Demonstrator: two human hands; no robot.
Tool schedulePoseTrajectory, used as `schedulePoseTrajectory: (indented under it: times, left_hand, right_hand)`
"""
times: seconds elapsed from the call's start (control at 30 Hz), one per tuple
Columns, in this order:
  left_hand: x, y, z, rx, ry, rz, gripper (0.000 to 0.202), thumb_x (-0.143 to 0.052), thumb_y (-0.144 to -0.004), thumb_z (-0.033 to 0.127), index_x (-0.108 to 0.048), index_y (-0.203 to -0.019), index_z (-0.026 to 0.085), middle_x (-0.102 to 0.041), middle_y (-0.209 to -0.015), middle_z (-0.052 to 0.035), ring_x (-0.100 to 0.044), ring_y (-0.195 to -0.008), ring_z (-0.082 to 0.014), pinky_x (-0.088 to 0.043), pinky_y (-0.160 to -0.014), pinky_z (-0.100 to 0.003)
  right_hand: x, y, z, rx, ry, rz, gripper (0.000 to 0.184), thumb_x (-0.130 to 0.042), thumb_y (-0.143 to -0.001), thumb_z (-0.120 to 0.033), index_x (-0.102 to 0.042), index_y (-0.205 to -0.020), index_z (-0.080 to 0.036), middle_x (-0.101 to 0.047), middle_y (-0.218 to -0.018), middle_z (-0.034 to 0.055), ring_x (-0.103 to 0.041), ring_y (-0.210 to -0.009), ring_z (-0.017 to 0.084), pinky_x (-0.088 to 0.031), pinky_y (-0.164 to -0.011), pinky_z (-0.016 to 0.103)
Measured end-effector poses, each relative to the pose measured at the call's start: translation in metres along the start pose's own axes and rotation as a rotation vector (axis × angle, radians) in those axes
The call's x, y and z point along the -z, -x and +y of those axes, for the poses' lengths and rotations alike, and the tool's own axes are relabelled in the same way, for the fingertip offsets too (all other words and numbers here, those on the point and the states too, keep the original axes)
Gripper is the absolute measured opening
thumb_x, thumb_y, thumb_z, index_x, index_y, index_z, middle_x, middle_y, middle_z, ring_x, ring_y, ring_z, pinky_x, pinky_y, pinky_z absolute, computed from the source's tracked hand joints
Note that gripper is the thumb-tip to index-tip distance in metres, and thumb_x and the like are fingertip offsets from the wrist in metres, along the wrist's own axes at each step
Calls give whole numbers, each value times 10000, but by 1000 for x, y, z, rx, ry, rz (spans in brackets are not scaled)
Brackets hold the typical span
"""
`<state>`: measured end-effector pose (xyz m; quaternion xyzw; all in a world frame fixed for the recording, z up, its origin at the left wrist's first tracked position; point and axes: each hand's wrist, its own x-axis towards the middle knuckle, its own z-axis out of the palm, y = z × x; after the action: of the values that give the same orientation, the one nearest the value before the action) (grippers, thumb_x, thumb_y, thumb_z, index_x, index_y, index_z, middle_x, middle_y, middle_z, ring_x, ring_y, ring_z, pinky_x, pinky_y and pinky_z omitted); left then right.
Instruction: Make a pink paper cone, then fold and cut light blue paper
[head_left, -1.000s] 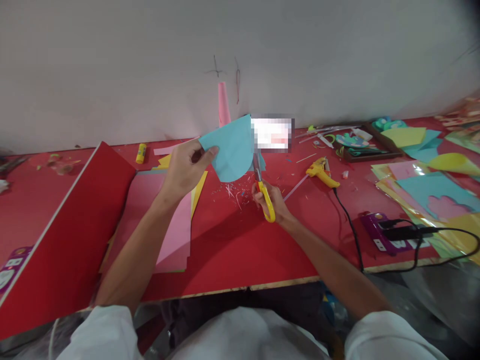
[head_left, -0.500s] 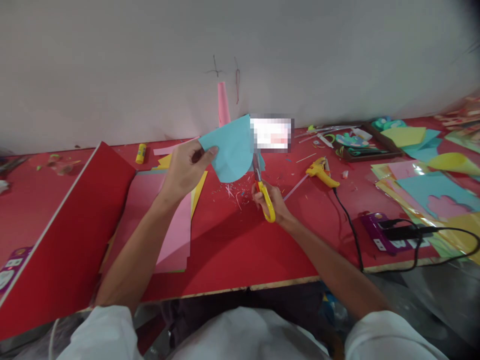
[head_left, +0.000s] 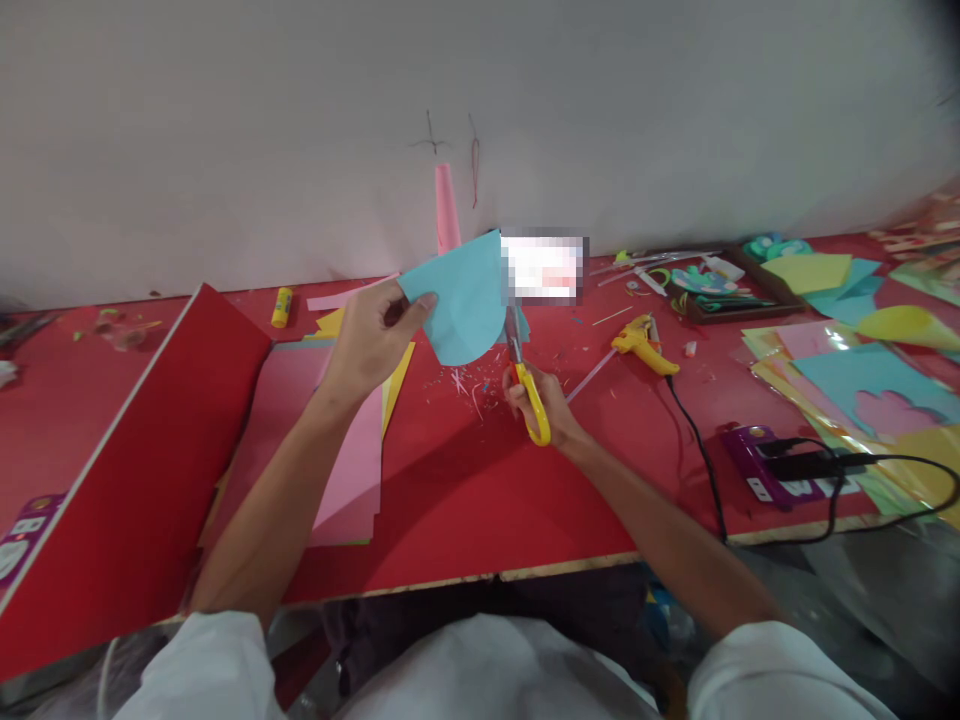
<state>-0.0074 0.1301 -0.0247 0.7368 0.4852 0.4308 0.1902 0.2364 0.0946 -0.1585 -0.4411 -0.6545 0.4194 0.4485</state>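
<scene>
My left hand [head_left: 373, 338] pinches the left corner of a folded light-blue paper [head_left: 463, 297], held up above the red table [head_left: 465, 490]. The paper has a rounded lower edge. My right hand [head_left: 541, 400] grips yellow-handled scissors [head_left: 527, 385], whose blades point up and meet the paper's right edge. Small paper scraps [head_left: 469, 385] lie on the table below the paper.
Pink and yellow sheets [head_left: 349, 455] and a red board [head_left: 127, 470] lie to the left. A yellow glue stick [head_left: 282, 306] stands at the back. A glue gun [head_left: 643, 343], its black cable [head_left: 701, 450], a purple power strip [head_left: 776, 465] and coloured sheets [head_left: 862, 385] fill the right.
</scene>
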Motion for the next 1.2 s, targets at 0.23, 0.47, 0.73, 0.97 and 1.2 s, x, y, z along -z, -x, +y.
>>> schedulePoseTrajectory:
  times: [0.23,0.47,0.73,0.97,1.2]
  left_hand:
    - [1,0,0,41,-13,-18,341,-619,-959,430,-515,-714,216,-447,-635,14,-428,-607,-138,-340,-548,-291]
    - [-9,4,-6,101,-73,-215,332,-678,-910,375,-474,-702,215,-471,-656,12,-384,-583,-129,-344,-555,-296]
    - [-13,8,-7,100,-221,-406,328,-624,-939,401,-518,-687,221,-543,-642,-8,-487,-588,-172,-365,-615,-324]
    - [-13,11,-6,107,-298,-439,322,-600,-968,404,-527,-714,220,-568,-656,-12,-511,-594,-186,-343,-641,-334]
    - [-12,12,-4,94,-285,-421,378,-614,-960,406,-460,-669,220,-503,-605,5,-408,-532,-154,-268,-617,-331]
  right_hand:
    - [-1,-1,6,-23,86,-3,686,-468,-890,-911,-540,-864,-229,-527,-602,-28,-496,-528,136,-410,-554,298]
    - [-5,0,-1,-44,126,-57,594,-528,-919,-826,-525,-838,-238,-534,-590,-24,-511,-544,142,-410,-550,287]
    - [-3,0,-9,-73,146,-96,525,-591,-927,-739,-533,-842,-224,-552,-627,-14,-504,-567,141,-374,-546,286]
    - [-3,-1,-10,-47,189,-91,543,-598,-918,-754,-509,-806,-231,-535,-635,-18,-466,-576,131,-355,-548,284]
    - [-3,-1,-9,-54,151,-99,518,-598,-924,-738,-506,-813,-240,-560,-614,-11,-523,-555,145,-383,-538,283]
